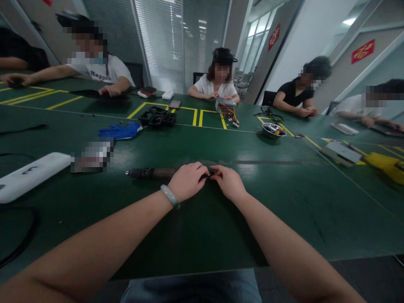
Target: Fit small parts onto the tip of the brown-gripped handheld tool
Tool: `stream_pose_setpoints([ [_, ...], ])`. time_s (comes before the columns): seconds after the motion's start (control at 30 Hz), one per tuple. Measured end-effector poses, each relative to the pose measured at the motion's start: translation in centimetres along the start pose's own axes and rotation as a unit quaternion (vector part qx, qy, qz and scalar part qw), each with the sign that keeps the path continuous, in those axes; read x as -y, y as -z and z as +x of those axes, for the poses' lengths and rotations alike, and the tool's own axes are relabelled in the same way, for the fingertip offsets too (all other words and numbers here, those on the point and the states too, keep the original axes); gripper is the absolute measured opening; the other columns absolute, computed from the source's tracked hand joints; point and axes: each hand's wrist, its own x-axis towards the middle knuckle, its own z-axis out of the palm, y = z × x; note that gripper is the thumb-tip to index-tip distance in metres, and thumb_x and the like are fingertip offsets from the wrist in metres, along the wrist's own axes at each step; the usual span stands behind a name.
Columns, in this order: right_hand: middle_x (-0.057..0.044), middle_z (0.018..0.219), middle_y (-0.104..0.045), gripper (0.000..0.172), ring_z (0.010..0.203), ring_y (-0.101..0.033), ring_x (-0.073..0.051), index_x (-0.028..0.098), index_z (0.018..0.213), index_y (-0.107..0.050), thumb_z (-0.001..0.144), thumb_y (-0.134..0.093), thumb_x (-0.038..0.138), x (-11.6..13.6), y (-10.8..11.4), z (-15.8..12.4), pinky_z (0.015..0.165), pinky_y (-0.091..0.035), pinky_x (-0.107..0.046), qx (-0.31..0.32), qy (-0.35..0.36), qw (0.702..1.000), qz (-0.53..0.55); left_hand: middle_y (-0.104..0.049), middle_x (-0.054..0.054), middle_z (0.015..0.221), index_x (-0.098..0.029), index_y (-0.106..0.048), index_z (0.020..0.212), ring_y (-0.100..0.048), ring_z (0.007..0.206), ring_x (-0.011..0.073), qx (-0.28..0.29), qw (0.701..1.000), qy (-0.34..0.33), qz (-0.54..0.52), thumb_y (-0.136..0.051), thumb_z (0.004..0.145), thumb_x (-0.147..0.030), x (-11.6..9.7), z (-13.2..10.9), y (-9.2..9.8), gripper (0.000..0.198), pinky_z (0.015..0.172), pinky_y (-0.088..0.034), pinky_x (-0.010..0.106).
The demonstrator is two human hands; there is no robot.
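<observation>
Both hands meet over the table, fingertips almost touching. My left hand, with a bracelet at the wrist, is closed in a pinch on one side of a small black part that shows a golden glint. My right hand pinches the other side; its fingers are closed too. What kind of part it is cannot be made out. Just left of my left hand lies a dark pen-shaped tool with a metal tip, like an electric screwdriver. Its right end is hidden behind that hand.
To the left lie a white numbered case, a phone-like item and a blue glove. Farther back stand a black compartment tray and a metal bowl. A yellow item lies right. Several people sit across.
</observation>
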Motion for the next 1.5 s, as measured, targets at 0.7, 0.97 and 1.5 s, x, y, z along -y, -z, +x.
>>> stream_pose_setpoints([
  [0.7,0.003,0.088,-0.07,0.032,0.089,-0.062,-0.016,0.026,0.116,-0.062,0.084,-0.065,0.021,0.67,0.79,-0.14,0.087,-0.038,-0.032,0.008,0.036,0.997,-0.074,-0.056,0.004,0.099,-0.024,-0.062,0.102,-0.056,0.089,0.0191,-0.01,1.0,-0.01,0.013,-0.053,0.089,-0.025,0.21,-0.01,-0.41,0.016,0.077,-0.044,0.035],
  [0.97,0.0,0.101,-0.07,0.036,0.098,-0.062,-0.018,0.024,0.121,-0.061,0.085,-0.064,0.02,0.41,0.63,-0.01,0.092,-0.039,-0.033,0.011,0.048,0.994,-0.094,-0.057,0.003,0.1,-0.025,-0.063,0.099,-0.056,0.091,0.0197,-0.006,1.0,-0.002,0.009,-0.054,0.088,-0.025,0.03,0.04,-0.31,0.014,0.079,-0.045,0.036],
  [1.5,-0.001,0.1,-0.069,0.019,0.094,-0.062,-0.018,0.022,0.104,-0.068,0.086,-0.062,0.023,0.59,0.46,0.23,0.088,-0.041,-0.031,0.02,0.033,0.993,-0.11,-0.06,0.007,0.11,-0.02,-0.052,0.116,-0.057,0.101,0.0222,-0.029,0.999,0.026,0.015,-0.055,0.086,-0.026,-0.41,-0.04,-0.51,0.03,0.087,-0.045,0.037],
])
